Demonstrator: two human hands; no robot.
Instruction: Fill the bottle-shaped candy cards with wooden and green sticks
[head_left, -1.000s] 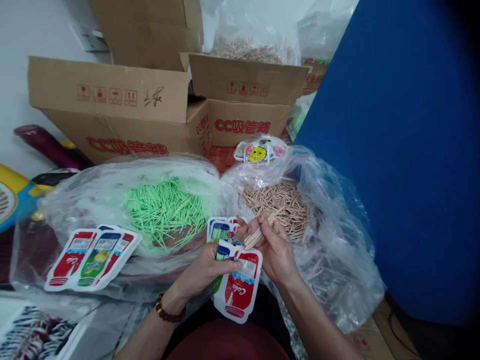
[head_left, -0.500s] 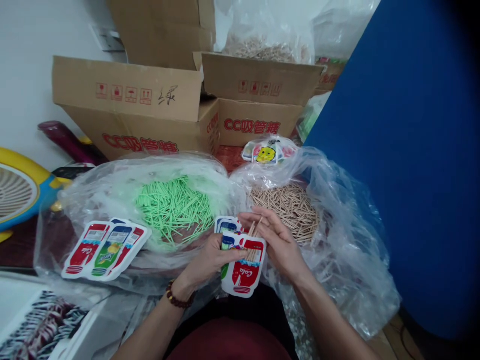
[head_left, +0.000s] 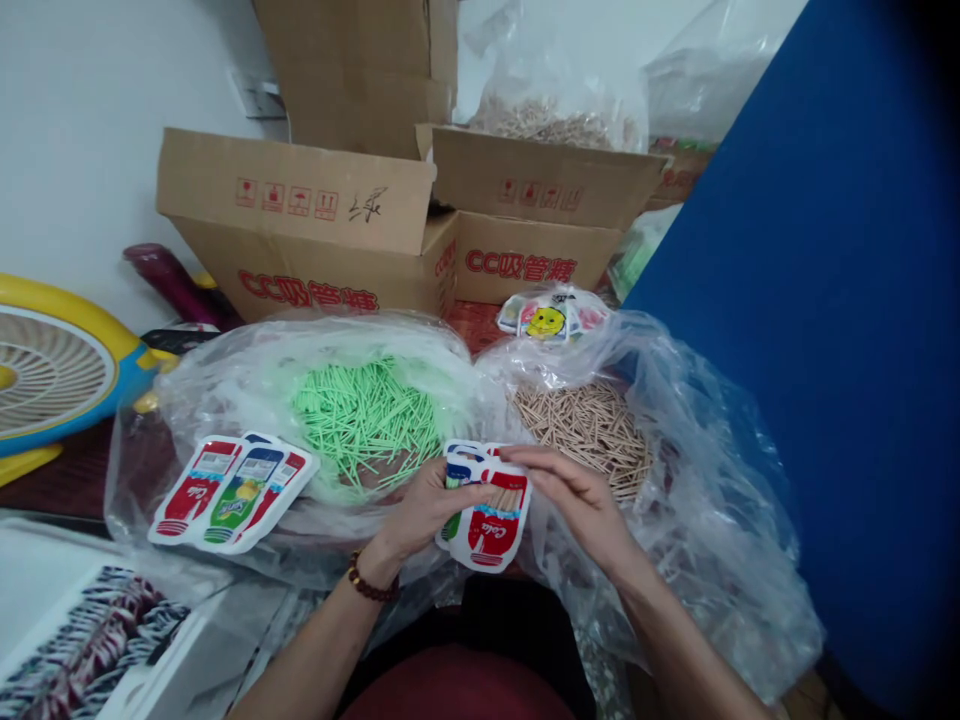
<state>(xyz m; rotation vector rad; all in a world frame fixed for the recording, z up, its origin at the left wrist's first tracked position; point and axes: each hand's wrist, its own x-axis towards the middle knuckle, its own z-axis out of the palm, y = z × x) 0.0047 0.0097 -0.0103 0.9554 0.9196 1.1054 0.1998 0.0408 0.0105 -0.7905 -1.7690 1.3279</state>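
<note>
My left hand (head_left: 420, 508) grips a red and white Cola packet (head_left: 495, 525), its thumb across the front. Brown sticks show through the packet's window, and a green and blue packet half is partly hidden under the thumb. My right hand (head_left: 577, 500) lies with fingers stretched out over the packet's top edge; its fingertips touch that edge, and no sticks show between them. Just behind the packet is a pile of brown candy sticks (head_left: 585, 425) in an open clear bag. To the left, green candy sticks (head_left: 367, 415) lie in another open bag.
Several Cola and Sprite packets (head_left: 232, 490) lie at left on the plastic. Cardboard boxes (head_left: 315, 250) stand behind the bags. A yellow and blue fan (head_left: 60, 360) is at far left, a blue panel (head_left: 810, 330) at right, and a bagged bundle of packets (head_left: 551, 318) at the back.
Brown sticks that stuck out of the packet's top have gone down inside it. My right fingers have flattened over the top edge. The view has shifted slightly.
</note>
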